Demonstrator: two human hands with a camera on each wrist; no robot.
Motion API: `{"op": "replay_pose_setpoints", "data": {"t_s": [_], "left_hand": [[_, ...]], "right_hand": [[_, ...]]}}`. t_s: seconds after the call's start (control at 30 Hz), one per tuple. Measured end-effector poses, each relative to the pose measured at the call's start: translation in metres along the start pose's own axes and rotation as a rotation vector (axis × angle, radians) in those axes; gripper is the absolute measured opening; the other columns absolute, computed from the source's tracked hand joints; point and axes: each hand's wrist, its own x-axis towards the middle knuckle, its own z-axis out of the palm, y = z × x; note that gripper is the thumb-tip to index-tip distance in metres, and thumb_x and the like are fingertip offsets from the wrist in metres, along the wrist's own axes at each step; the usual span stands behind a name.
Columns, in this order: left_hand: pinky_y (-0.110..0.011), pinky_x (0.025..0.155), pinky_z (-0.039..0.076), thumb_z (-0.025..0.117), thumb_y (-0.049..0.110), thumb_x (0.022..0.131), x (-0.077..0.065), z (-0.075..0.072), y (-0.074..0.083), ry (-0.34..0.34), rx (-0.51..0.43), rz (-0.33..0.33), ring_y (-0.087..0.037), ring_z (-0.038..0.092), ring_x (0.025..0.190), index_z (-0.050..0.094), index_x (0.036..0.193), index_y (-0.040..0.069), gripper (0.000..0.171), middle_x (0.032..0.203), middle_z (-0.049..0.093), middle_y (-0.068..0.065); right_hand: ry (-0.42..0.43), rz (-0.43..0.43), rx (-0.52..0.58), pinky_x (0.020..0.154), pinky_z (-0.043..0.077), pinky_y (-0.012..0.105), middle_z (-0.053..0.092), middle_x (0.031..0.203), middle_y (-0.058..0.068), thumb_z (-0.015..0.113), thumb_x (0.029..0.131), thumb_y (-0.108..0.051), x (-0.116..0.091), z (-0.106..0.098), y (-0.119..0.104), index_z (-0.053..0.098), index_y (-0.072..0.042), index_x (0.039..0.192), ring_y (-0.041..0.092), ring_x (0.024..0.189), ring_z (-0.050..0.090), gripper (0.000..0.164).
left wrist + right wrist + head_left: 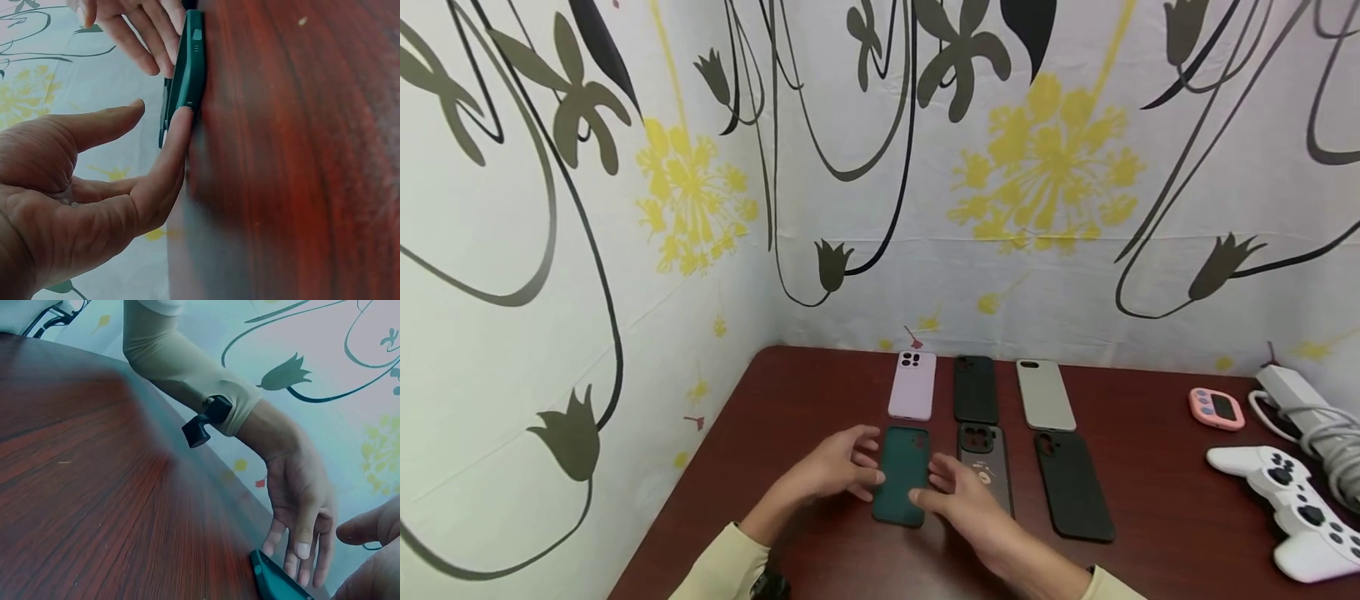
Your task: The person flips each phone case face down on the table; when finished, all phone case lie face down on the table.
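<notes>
A dark teal phone case (901, 479) lies on the table, near the middle of the head view, its camera cutout at the far end. My left hand (835, 462) is at its left edge with fingers loosely extended; in the left wrist view a fingertip touches the end of the case (190, 69). On the opposite side my right hand (973, 504) has its thumb over the near right corner and its fingers spread beside the edge. Neither hand wraps around the case. Under the right hand, a dark case with a camera frame (985, 467) is partly hidden.
Behind stand a lilac case (913, 387), a black case (975, 392) and a pale grey case (1047, 396) in a row. Another black case (1075, 487) lies right. Farther right are a pink timer (1216, 409), a white game controller (1292, 508) and a corded power strip (1300, 400).
</notes>
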Motion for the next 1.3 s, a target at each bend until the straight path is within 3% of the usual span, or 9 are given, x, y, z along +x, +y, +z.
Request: {"op": "replay_pose_setpoints", "data": {"t_s": [0.17, 0.53, 0.83, 1.3], "left_hand": [[-0.043, 0.075, 0.069, 0.078, 0.007, 0.095, 0.0, 0.002, -0.002, -0.022, -0.021, -0.01, -0.027, 0.066, 0.115, 0.042, 0.158, 0.001, 0.072, 0.149, 0.053, -0.022], [-0.042, 0.073, 0.069, 0.078, 0.02, 0.097, 0.002, 0.004, 0.006, -0.043, 0.089, -0.015, -0.024, 0.07, 0.106, 0.048, 0.154, -0.001, 0.068, 0.143, 0.059, -0.021], [-0.045, 0.074, 0.068, 0.075, 0.027, 0.1, 0.005, 0.005, 0.011, -0.074, 0.106, -0.042, -0.025, 0.072, 0.103, 0.049, 0.154, -0.001, 0.066, 0.144, 0.058, -0.023], [-0.045, 0.071, 0.068, 0.073, 0.037, 0.101, 0.009, 0.018, 0.018, -0.064, 0.101, -0.047, -0.025, 0.076, 0.091, 0.052, 0.152, -0.001, 0.067, 0.143, 0.06, -0.022]], "right_hand": [[0.005, 0.014, 0.019, 0.122, 0.042, 0.063, 0.027, 0.167, 0.037, 0.071, 0.099, -0.019, 0.001, 0.004, -0.001, 0.023, 0.009, 0.163, 0.054, 0.153, 0.033, 0.085], [0.01, 0.011, 0.031, 0.123, 0.039, 0.065, 0.026, 0.166, 0.039, 0.071, 0.099, -0.023, 0.003, 0.007, -0.001, 0.02, 0.014, 0.162, 0.055, 0.153, 0.032, 0.088], [0.024, 0.019, 0.02, 0.125, 0.033, 0.068, 0.024, 0.167, 0.039, 0.071, 0.1, -0.024, -0.001, 0.009, -0.004, 0.018, 0.014, 0.163, 0.055, 0.155, 0.028, 0.09], [0.071, -0.009, 0.11, 0.124, 0.04, 0.062, 0.03, 0.166, 0.034, 0.065, 0.104, -0.023, -0.01, -0.006, -0.002, 0.021, 0.008, 0.163, 0.051, 0.155, 0.033, 0.08]]}}
